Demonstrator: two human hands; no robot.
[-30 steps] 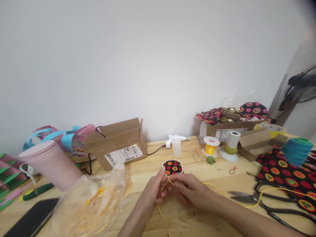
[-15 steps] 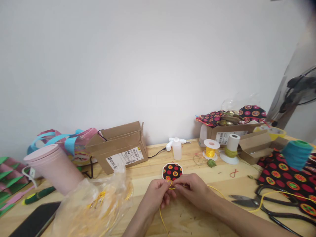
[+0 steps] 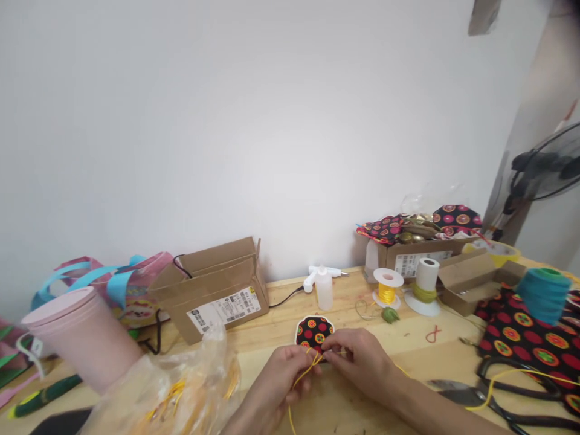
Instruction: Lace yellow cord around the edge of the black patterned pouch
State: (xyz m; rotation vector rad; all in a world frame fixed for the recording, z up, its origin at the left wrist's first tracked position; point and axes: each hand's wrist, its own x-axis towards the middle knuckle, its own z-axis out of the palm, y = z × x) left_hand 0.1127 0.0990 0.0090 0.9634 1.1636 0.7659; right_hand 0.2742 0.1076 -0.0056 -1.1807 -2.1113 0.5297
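Note:
A yellow cord runs looped between my two hands, just in front of a small black patterned fabric piece with a white edge. My left hand pinches the cord between thumb and fingers, and one tail hangs below it. My right hand pinches the cord from the other side, its fingertips close to the left ones. More of the cord passes under the right wrist and across the scissors. Whether the fabric piece touches my fingers I cannot tell.
Spools of yellow and green cord stand at right, near an open cardboard box and a teal thread cone. A white bottle stands ahead. Left are a plastic bag, pink tumbler and carton.
The cord between my hands has shifted into a loop with strands crossing over the left fingers. Both hands still pinch it. The whole view has tipped slightly, so things sit lower.

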